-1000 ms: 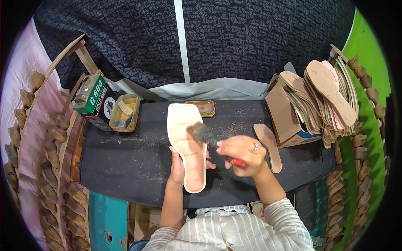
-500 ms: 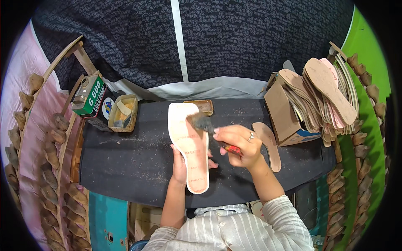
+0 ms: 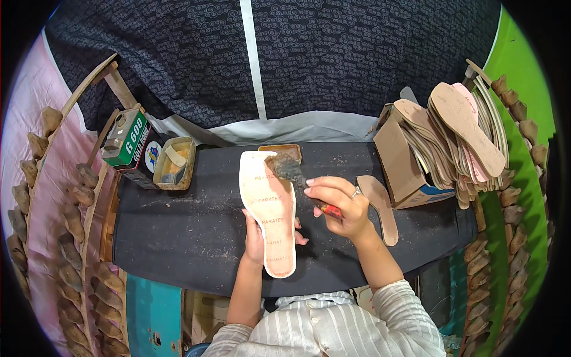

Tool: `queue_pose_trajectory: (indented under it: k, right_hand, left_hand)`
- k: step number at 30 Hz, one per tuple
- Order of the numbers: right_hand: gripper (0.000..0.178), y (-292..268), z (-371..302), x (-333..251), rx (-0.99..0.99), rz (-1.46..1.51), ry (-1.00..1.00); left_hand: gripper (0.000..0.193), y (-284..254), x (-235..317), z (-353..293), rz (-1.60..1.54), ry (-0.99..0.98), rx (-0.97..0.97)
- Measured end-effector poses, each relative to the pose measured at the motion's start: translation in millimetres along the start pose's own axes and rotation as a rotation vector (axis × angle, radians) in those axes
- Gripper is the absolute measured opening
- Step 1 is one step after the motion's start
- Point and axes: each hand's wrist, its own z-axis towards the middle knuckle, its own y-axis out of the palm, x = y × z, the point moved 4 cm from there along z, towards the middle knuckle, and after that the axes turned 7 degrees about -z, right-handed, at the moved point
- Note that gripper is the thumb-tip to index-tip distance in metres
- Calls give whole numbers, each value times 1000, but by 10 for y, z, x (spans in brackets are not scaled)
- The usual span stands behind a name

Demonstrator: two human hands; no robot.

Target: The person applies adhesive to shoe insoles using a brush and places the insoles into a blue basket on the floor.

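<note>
My left hand (image 3: 254, 239) holds a pale insole (image 3: 278, 229) from beneath, its thumb at the left edge and fingertips showing past the right edge. The insole has a whitish rim and rows of printed red marks. In my right hand (image 3: 340, 205) is a brush (image 3: 288, 169) with a red handle and dark, matted bristles. Those bristles lie against the upper right part of the insole. Pinkish, wet-looking areas run along the insole's right side. Behind the brush, a shallow tray (image 3: 291, 149) is partly covered by the insole and bristles.
A brown insole (image 3: 380, 208) lies right of my right hand. Beyond it, a cardboard box (image 3: 399, 156) holds stacked insoles (image 3: 461, 122). At the left stand a green and black can (image 3: 132, 141) and a small tub (image 3: 177, 156). Racks of shoe lasts (image 3: 71, 220) flank the dark-covered table (image 3: 178, 232).
The brush has shifted slightly left and its bristles now spread over the insole's upper right area. The insole has dropped slightly toward me. My left hand keeps its hold.
</note>
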Motion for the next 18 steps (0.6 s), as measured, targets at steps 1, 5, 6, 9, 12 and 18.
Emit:
queue_pose_trajectory:
  k: [1,5,6,9,12,18]
  right_hand:
    - [24,-1,-17,-7,-1,3,-3]
    - [27,3,-162,-46,-85,108,77]
    - [25,23,-214,-29,-154,181,107]
    - [18,23,-224,-8,-243,247,140]
    - [15,-31,-152,63,5,202,142]
    - [23,88,-76,27,-9,72,41]
  left_hand:
    - [92,-52,13,-1,10,37,28]
    - [91,-192,105,-25,25,160,108]
    - [91,-290,97,-38,65,161,180]
    - [91,-242,103,-66,140,166,259]
    - [91,-170,44,-78,2,103,123]
    - [90,-89,47,-38,55,107,97]
